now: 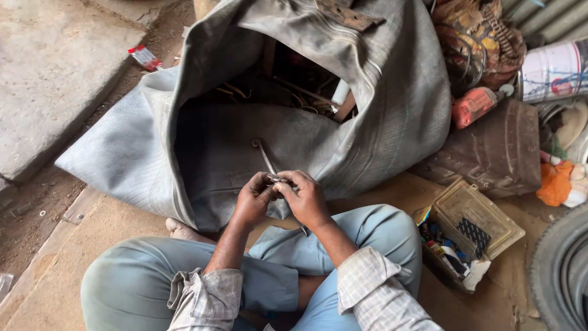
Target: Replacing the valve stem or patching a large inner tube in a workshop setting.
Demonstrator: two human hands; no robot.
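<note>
While a person sits cross-legged on the floor, things are listed left to right. At far left a concrete slab (55, 73) is seen, w/ a small red-white wrapper (145, 57) lying near its right edge. A big grey rubber tube (367, 110), folded open like a sack, is spread across the middle; wires and odd bits are seen in its opening, too dark to tell apart. The left hand (254, 199) is curled nearly shut, fingertips pinched on a thin metal tool (268, 164) just in front of the knees. The tool's hooked end is pointed up-left over the tube's inner face. The right hand (308, 199) is also closed around the tool, touching the left hand; the tool's lower end is seen sticking out below it. What exactly is pinched betw. the fingertips can't be told. Right of the knees an open plastic box (468, 236) w/ small colored items is set on the floor. Behind it a brown metal can (496, 153) is lying, an orange-red tool (474, 105) just above it. At far right a tyre (560, 270) edge is cut off by the frame.
</note>
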